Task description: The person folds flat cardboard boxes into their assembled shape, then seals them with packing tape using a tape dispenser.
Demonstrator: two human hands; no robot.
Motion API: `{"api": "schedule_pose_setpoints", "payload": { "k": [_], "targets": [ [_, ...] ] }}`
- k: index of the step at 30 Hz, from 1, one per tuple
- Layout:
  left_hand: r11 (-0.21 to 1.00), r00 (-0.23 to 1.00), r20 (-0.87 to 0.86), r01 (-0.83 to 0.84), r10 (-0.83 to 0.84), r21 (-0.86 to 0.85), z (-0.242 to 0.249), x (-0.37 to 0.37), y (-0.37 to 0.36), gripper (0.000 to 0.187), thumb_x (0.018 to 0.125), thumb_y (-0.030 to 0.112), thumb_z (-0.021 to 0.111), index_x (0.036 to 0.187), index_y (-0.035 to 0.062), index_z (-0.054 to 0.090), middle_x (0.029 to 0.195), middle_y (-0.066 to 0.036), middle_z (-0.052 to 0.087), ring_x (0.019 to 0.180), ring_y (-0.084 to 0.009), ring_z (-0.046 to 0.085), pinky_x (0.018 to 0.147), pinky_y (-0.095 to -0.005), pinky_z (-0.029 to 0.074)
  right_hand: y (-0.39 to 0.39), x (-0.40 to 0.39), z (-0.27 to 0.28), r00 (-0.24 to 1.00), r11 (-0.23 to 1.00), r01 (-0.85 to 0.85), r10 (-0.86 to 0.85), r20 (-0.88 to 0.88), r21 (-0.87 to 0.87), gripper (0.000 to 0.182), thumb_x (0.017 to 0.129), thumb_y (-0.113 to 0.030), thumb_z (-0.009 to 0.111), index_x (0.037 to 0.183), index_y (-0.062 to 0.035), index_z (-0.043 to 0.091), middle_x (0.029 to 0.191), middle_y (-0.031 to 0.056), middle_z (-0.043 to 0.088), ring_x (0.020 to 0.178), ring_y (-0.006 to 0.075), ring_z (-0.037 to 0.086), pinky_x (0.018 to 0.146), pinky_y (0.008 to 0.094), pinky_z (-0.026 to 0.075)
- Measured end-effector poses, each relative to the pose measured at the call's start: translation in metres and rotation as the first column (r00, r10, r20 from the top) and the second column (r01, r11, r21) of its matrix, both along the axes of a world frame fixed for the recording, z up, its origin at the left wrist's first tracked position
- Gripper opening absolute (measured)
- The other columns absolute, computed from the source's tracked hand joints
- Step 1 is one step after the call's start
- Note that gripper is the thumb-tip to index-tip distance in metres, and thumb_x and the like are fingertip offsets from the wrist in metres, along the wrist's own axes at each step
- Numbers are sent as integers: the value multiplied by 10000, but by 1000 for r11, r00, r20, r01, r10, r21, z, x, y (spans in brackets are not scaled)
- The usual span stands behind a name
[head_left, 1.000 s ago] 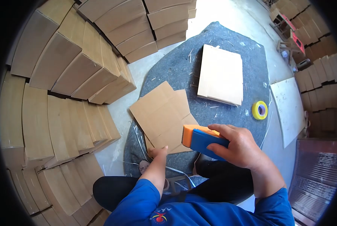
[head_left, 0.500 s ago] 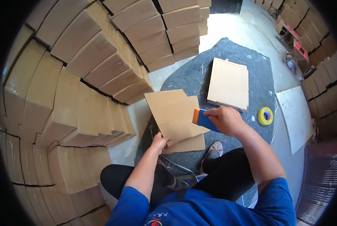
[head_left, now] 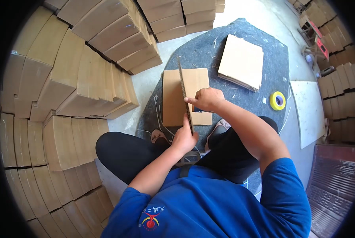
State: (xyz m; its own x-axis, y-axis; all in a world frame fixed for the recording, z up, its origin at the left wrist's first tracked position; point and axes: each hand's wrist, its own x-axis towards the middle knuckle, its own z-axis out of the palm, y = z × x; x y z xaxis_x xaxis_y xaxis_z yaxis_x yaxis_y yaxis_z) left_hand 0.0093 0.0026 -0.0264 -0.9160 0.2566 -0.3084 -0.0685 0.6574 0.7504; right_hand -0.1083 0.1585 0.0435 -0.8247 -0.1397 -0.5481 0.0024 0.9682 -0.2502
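1. I see a pale floor with a grey mat [head_left: 225,51] on it, and tall walls of stacked boxes [head_left: 66,79] all along the left side and the far edge.
2. A pile of flat cardboard sheets [head_left: 241,61] lies near the far right corner of the mat. A yellow tape roll [head_left: 278,100] sits at its right edge.
3. The folded cardboard piece [head_left: 175,95] is in the middle of the mat. One flap stands up on its edge.
4. My left hand [head_left: 184,139] pinches the near end of that flap, fingers closed on it.
5. My right hand [head_left: 205,99] is curled shut against the flap. I cannot tell what it holds.
6. I think the thin flap could bend or flop over if the pinch slips.
7. The tape roll could roll off the mat if bumped.
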Motion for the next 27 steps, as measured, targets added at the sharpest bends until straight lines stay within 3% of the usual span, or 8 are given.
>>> {"api": "schedule_pose_setpoints", "payload": {
  "k": [4, 8, 9, 15, 22, 24, 25, 27],
  "targets": [
    [998, 999, -27, 30, -32, -53, 8, -18, 0, 733, 895, 378, 606, 1462, 48, 279, 1037, -320, 647, 987, -488, 625, 854, -534, 500, 3, -8, -21, 1000, 1000, -12, 11, -11, -28, 693, 836, -783, 473, 915, -165, 777, 911, 36, 739, 936, 218, 706, 847, 357, 533],
    [867, 939, -62, -286, 339, 408, -77, -84, -8, 627, 925, 541, 592, 1205, -20, 587, 1103, -152, 653, 976, -256, 620, 852, -386, 489, 4, -12, -29, 998, 998, -7, 11, 59, -65, 709, 807, -802, 505, 1064, -192, 758, 1021, 87, 735, 1019, 270, 683, 914, 394, 511],
    [737, 900, 333, -424, 280, 526, -26, -92, -7, 655, 918, 583, 593, 1214, -2, 597, 1099, -98, 646, 985, -194, 597, 862, -346, 475, 3, -13, -33, 998, 998, -19, 22, 57, -63, 716, 807, -804, 503, 1072, -189, 756, 1025, 90, 734, 1024, 270, 681, 914, 395, 511],
    [811, 776, 598, -474, 199, 345, -14, -130, -10, 540, 921, 546, 618, 1292, 156, 572, 1090, -2, 640, 894, -121, 534, 747, -304, 414, 10, -20, -36, 997, 993, -22, 31, 72, -113, 699, 818, -767, 530, 1073, -155, 753, 1095, 97, 718, 1060, 277, 668, 916, 398, 509],
    [856, 890, 403, -368, 212, 363, -17, -132, -6, 387, 965, 462, 590, 1121, 113, 649, 920, 4, 659, 709, -109, 586, 593, -286, 467, 26, -19, -38, 998, 965, -31, 42, 37, -260, 620, 821, -674, 601, 1106, -142, 742, 1082, 127, 719, 1020, 297, 678, 906, 389, 516],
    [934, 956, 157, -278, 247, 226, -33, -139, -13, 364, 967, 403, 577, 996, 56, 680, 827, -79, 687, 684, -202, 633, 623, -366, 506, 22, -11, -23, 1000, 989, -28, 29, 5, -149, 439, 836, -489, 613, 1080, -150, 749, 1079, 119, 721, 1009, 292, 683, 896, 378, 524],
    [984, 960, -224, -176, 167, -21, -22, -136, -16, 339, 950, 308, 553, 854, 1, 662, 763, -204, 663, 712, -348, 653, 685, -436, 517, 16, -5, -13, 1000, 997, -30, 30, -7, -72, 377, 835, -416, 609, 1060, -150, 753, 1070, 113, 723, 1004, 288, 685, 894, 375, 527],
    [961, 898, -403, -246, 175, -131, -28, -138, -24, 304, 919, 249, 534, 803, -14, 633, 782, -270, 625, 778, -433, 633, 723, -465, 501, 12, 0, -7, 997, 997, -76, 76, -7, -10, 321, 811, -315, 586, 1006, -124, 756, 1044, 112, 726, 1000, 278, 688, 882, 373, 533]
  ]
}}
